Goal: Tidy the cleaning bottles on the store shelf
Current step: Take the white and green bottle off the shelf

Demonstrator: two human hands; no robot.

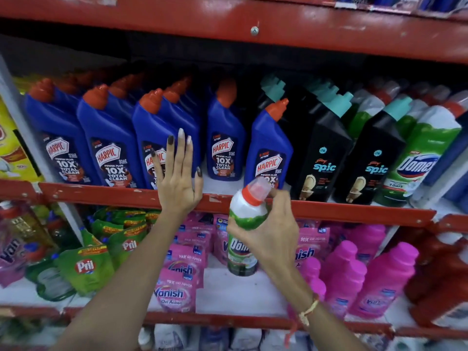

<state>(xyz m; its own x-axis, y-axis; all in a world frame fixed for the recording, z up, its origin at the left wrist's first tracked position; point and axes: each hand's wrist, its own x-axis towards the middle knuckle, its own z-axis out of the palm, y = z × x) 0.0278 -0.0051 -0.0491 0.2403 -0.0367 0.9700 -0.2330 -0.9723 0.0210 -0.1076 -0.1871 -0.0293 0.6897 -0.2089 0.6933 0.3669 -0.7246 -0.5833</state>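
Note:
My right hand [272, 233] grips a green-and-white Domex bottle [247, 219] with a red collar and clear cap, held upright in front of the red shelf edge [354, 211]. Flat and open, my left hand [178, 178] rests its fingers against a blue Harpic bottle [152, 133]. Blue Harpic bottles with orange caps fill the shelf's left half. One Harpic bottle [269, 145] leans at the middle, beside black Spic bottles [326, 153] with teal caps. More Domex bottles [425, 153] stand at the right.
A gap in the front row lies between the Harpic bottle under my left hand and the leaning one. Below are green Pril pouches [86, 264], pink Vanish packs [177, 287] and pink bottles [382, 277]. A red shelf [253, 29] hangs overhead.

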